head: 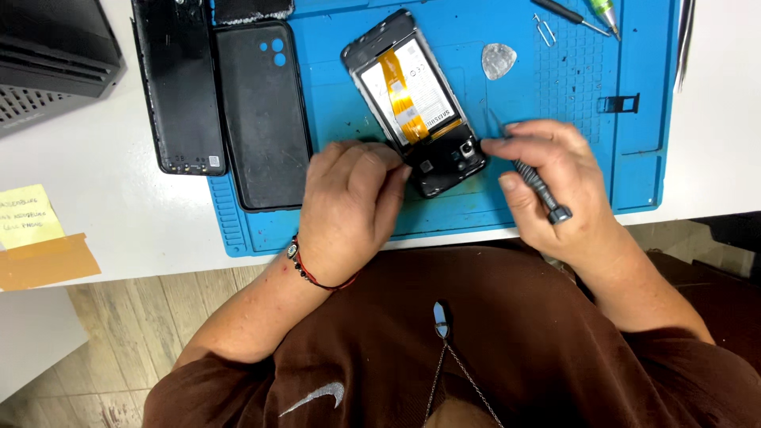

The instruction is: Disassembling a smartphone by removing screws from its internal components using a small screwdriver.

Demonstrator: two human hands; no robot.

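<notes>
Phone (416,103), opened, lies on the blue mat (333,111); left hand (349,202) pins it, right hand (555,186) grips a screwdriver (539,190).

The left hand (349,202) lies palm-down, fingers curled toward one o'clock, while the right hand (555,186) reaches toward ten o'clock with thumb and forefinger pinched together.

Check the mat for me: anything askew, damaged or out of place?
Only the opened phone: it lies slanted across the blue mat, back off, orange flex cable exposed. Two back covers lie alongside, one partly off the mat.
</notes>
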